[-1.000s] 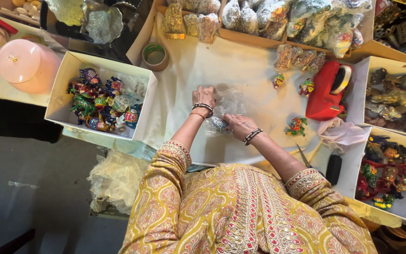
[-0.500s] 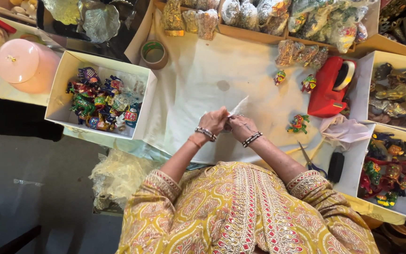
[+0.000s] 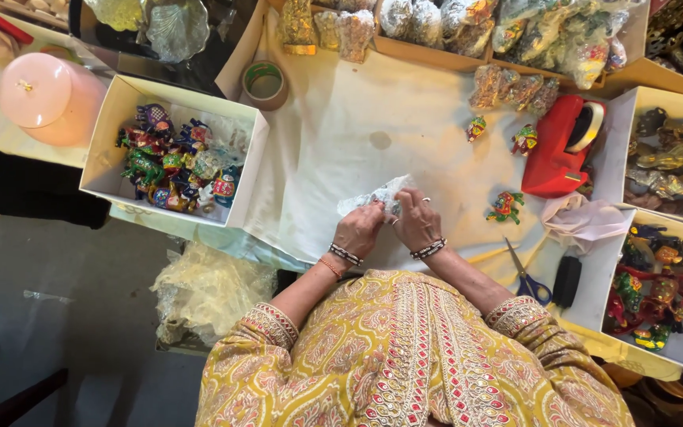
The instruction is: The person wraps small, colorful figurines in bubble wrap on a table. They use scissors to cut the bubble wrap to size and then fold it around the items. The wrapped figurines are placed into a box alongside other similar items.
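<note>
Both hands meet over the white cloth-covered table (image 3: pixel 357 119), close to my body. My left hand (image 3: pixel 360 229) and my right hand (image 3: pixel 416 221) pinch a small bundle wrapped in clear crinkly plastic (image 3: pixel 377 198), which sticks out to the upper left of my fingers. What is inside the wrap is hidden. Both wrists carry bracelets, and my sleeves are yellow and embroidered. A small painted figurine (image 3: pixel 504 207) lies on the cloth just right of my right hand.
A white box of colourful figurines (image 3: pixel 169 162) stands to the left, another (image 3: pixel 662 296) to the right. A red tape dispenser (image 3: pixel 563 146), scissors (image 3: pixel 525 277), a tape roll (image 3: pixel 263 81), wrapped packets (image 3: pixel 515 87) and a pink lidded container (image 3: pixel 45 95) surround the cloth.
My hands have drawn back toward my body with the plastic-wrapped bundle and closed tighter around it. The camera view has shifted slightly.
</note>
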